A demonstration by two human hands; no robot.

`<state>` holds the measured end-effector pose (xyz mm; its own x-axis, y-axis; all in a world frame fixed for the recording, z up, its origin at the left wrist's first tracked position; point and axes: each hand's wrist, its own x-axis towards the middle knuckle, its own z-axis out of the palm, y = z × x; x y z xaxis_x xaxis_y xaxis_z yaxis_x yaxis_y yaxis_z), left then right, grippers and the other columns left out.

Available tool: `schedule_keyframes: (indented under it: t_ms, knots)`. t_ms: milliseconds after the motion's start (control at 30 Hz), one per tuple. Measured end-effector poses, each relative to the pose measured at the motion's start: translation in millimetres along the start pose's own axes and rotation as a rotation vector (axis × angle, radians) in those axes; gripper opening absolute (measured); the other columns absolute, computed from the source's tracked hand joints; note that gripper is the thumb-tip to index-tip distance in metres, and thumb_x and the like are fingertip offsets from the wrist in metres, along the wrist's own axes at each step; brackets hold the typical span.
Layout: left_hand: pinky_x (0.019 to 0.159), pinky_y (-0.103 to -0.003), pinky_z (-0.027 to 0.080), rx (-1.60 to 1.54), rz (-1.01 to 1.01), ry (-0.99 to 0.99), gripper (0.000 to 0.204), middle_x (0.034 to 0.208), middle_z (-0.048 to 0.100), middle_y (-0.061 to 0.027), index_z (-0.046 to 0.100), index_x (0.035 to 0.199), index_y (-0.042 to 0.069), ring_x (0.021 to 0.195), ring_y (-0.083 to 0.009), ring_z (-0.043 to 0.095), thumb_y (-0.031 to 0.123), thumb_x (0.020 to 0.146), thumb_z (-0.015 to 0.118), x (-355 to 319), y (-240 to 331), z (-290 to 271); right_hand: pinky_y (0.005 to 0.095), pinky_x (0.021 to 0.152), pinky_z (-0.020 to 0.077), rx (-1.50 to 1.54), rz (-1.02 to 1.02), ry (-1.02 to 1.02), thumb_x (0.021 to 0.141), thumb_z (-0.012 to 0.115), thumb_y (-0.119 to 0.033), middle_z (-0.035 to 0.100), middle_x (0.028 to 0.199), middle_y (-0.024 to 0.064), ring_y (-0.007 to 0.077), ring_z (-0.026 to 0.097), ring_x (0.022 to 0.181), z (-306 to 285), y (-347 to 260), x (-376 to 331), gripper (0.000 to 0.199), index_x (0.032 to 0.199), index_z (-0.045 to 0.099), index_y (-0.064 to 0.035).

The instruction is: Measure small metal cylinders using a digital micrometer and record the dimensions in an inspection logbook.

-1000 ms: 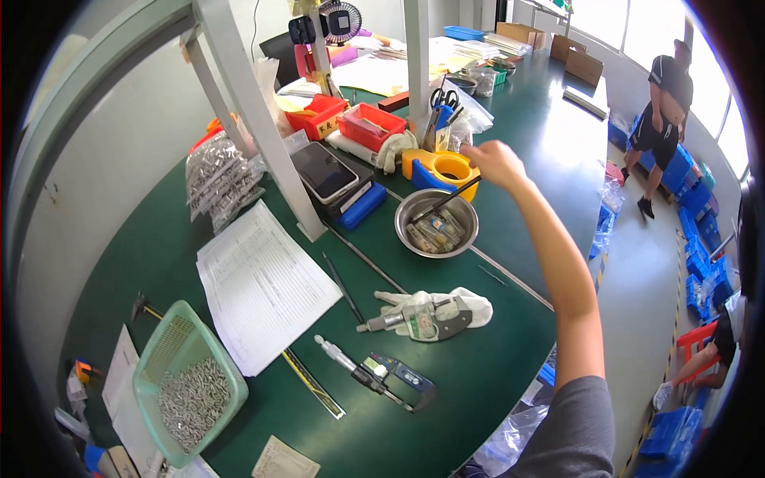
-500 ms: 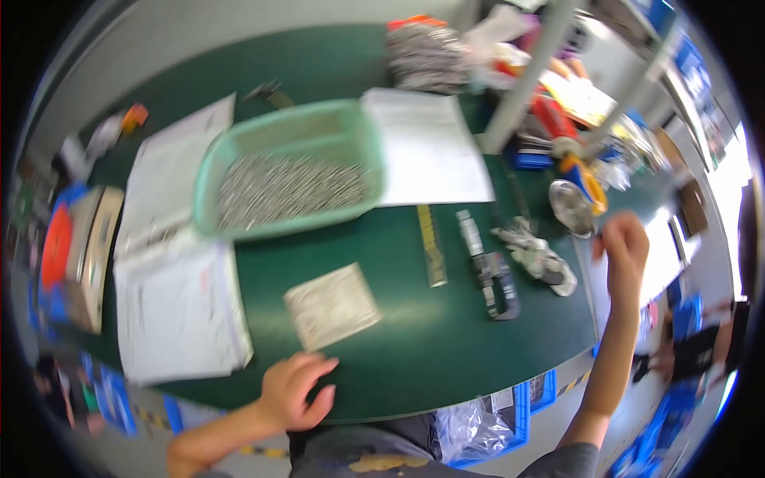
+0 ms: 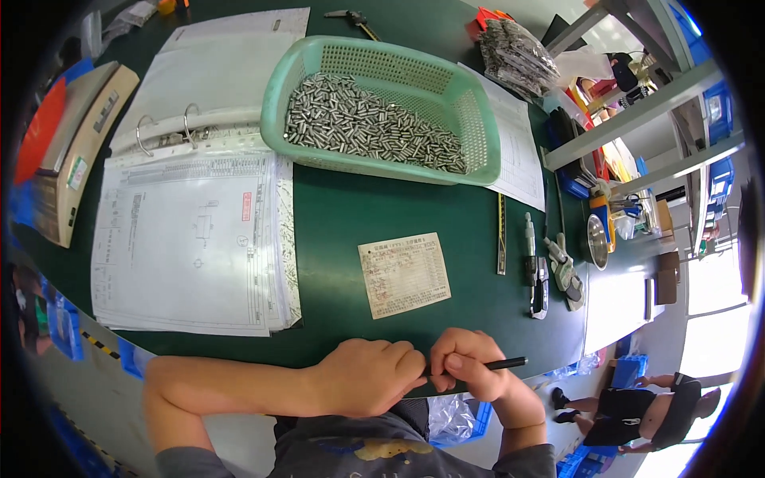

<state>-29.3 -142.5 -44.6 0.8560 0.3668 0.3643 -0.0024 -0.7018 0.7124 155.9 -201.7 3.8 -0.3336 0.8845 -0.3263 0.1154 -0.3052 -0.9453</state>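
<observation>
A black pen (image 3: pixel 510 363) is held between my two hands at the table's front edge. My right hand (image 3: pixel 476 365) is closed around its middle, and one end sticks out to the right. Close against it, my left hand (image 3: pixel 373 374) is closed at the other end, where the fingers hide the pen's tip. Just beyond my hands lies a small printed paper slip (image 3: pixel 405 275) with handwriting on it. Farther back, a light green perforated basket (image 3: pixel 382 170) holds many small metal pins (image 3: pixel 362 119).
An open ring binder of drawings (image 3: pixel 187 239) lies left, beside a beige scale (image 3: pixel 92 151). To the right are a steel ruler (image 3: pixel 501 235), a micrometer (image 3: pixel 535 271), a glove (image 3: pixel 565 275) and a metal bowl (image 3: pixel 596 240). Shelf posts stand at the back right; another person (image 3: pixel 649 414) stands off right.
My right hand has come in from the far right, now with the pen, and meets my left hand. The left hand has moved right and closed. The view has shifted.
</observation>
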Motion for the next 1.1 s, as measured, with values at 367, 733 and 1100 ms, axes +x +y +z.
schedule_keyframes:
  t_ms: [367,733,1100]
  knots:
    - [0.062,-0.035,0.042,0.080,0.087,0.010,0.017,0.077,0.051,-0.0099,0.049,0.068,0.004,0.075,-0.0237,0.052,0.020,0.072,0.054,-12,-22,4,0.0222,0.051,0.0425,-0.136,-0.140,0.303,0.083,0.050,-0.012,0.056,0.064,0.0071,0.0113,0.053,0.056,-16,2,65,0.013,0.082,0.051,0.0009]
    - [0.088,-0.041,0.037,0.297,0.062,-0.032,0.030,0.102,0.053,-0.0188,0.057,0.082,-0.001,0.102,-0.0332,0.047,0.025,0.076,0.043,-9,-29,7,0.0180,0.042,0.0363,-0.370,-0.411,0.341,0.062,0.066,0.002,0.054,0.057,0.0026,0.0045,0.049,0.046,-23,32,84,0.020,0.067,0.049,-0.0041]
    - [0.088,-0.040,0.037,0.346,0.070,-0.059,0.031,0.104,0.053,-0.0179,0.057,0.084,-0.001,0.103,-0.0332,0.048,0.024,0.077,0.041,-8,-29,8,0.0184,0.041,0.0323,-0.249,-0.229,0.516,0.065,0.063,0.004,0.051,0.059,0.0029,0.0058,0.044,0.047,-11,32,79,0.022,0.068,0.043,-0.0054]
